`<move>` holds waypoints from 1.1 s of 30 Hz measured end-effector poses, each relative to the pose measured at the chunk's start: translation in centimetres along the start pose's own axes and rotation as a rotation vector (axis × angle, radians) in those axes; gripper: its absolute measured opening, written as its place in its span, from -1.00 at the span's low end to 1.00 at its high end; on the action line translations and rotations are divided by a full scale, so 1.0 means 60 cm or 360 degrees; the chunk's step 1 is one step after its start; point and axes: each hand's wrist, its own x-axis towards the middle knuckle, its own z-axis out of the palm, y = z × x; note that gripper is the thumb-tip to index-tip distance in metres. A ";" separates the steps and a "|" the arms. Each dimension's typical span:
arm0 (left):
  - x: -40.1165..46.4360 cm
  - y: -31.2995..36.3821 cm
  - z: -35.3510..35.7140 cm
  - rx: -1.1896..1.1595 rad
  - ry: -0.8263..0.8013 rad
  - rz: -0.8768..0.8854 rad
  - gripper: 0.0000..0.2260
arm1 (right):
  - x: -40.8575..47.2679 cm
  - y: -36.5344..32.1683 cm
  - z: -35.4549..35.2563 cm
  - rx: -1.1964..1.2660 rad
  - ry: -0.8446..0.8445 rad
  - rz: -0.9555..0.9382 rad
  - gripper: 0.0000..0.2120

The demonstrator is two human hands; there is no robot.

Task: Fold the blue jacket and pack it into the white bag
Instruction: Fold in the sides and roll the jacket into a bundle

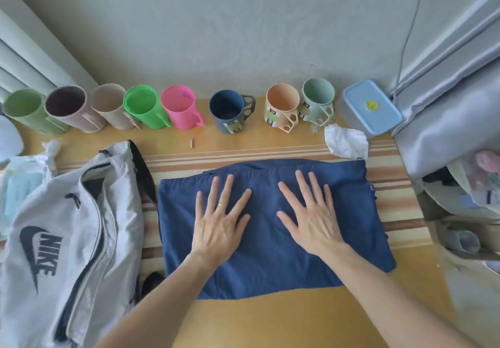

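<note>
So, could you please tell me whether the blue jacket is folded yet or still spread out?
Folded: the blue jacket lies as a compact flat rectangle, no sleeves showing, with both hands pressing it flat beside the white bag.

Yellow table (270, 320) bears jacket (270, 266), bag (67, 226), mugs (230, 112).

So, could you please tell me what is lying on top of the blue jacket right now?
Both hands, the left hand and the right hand, press flat on the blue jacket with fingers spread. Nothing else lies on it. What is beneath them is hidden.
</note>
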 end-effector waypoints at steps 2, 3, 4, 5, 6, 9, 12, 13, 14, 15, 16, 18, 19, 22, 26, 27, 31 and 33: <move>0.018 -0.005 0.024 0.0027 -0.0120 -0.0115 -0.47 | 0.014 0.011 0.028 -0.0047 -0.0176 0.0108 -0.32; 0.024 -0.010 0.031 0.0040 -0.0160 -0.0150 -0.47 | 0.022 0.020 0.038 -0.0054 -0.0250 0.0160 -0.31; 0.027 -0.014 0.035 0.0036 -0.0172 -0.0179 -0.46 | 0.029 0.025 0.045 -0.0060 -0.0302 0.0198 -0.31; 0.025 -0.015 0.030 0.0025 -0.0148 -0.0209 -0.46 | 0.032 0.024 0.046 -0.0060 -0.0313 0.0223 -0.31; 0.017 -0.014 0.019 0.0004 -0.0097 -0.0269 -0.45 | 0.031 0.016 0.043 -0.0052 -0.0281 0.0236 -0.30; -0.033 -0.016 -0.026 -0.0197 0.0112 -0.0681 -0.39 | 0.008 -0.033 0.019 0.0050 -0.0061 0.0131 -0.31; -0.090 -0.028 -0.053 -0.0485 0.0107 -0.1197 -0.28 | -0.041 -0.090 0.010 0.0150 -0.0009 -0.0124 -0.33; -0.102 -0.030 -0.058 -0.0607 0.0101 -0.1308 -0.27 | -0.051 -0.099 0.020 0.0149 -0.0038 -0.0165 -0.34; -0.110 -0.031 -0.060 -0.0765 0.0088 -0.1389 -0.28 | -0.054 -0.102 0.032 0.0145 -0.0074 -0.0171 -0.34; -0.113 -0.030 -0.064 -0.0932 0.0050 -0.1451 -0.29 | -0.053 -0.100 0.044 0.0140 -0.0117 -0.0165 -0.35; -0.114 -0.029 -0.067 -0.1053 -0.0001 -0.1495 -0.31 | -0.050 -0.095 0.055 0.0125 -0.0156 -0.0163 -0.35; -0.113 -0.029 -0.072 -0.1074 -0.0098 -0.1582 -0.38 | -0.044 -0.088 0.073 0.0071 -0.0215 -0.0183 -0.34; -0.112 -0.030 -0.073 -0.1042 -0.0125 -0.1632 -0.43 | -0.043 -0.087 0.078 0.0071 -0.0235 -0.0187 -0.34; -0.115 -0.030 -0.077 -0.0963 -0.0223 -0.1673 -0.52 | -0.041 -0.086 0.082 0.0128 -0.0228 -0.0205 -0.34; -0.121 -0.014 -0.079 -0.0553 -0.0343 -0.1461 -0.73 | -0.044 -0.081 0.061 0.0229 -0.0234 -0.0204 -0.35; -0.119 -0.009 -0.079 -0.0551 -0.0369 -0.1445 -0.76 | -0.051 -0.082 0.055 0.0249 -0.0192 -0.0192 -0.35; -0.105 0.001 -0.075 -0.0508 -0.0419 -0.1509 -0.68 | -0.094 -0.078 0.054 0.0276 -0.0084 -0.0254 -0.38; -0.097 0.002 -0.074 -0.0650 -0.0397 -0.1589 -0.71 | -0.102 -0.064 0.066 0.0294 -0.0151 -0.0240 -0.37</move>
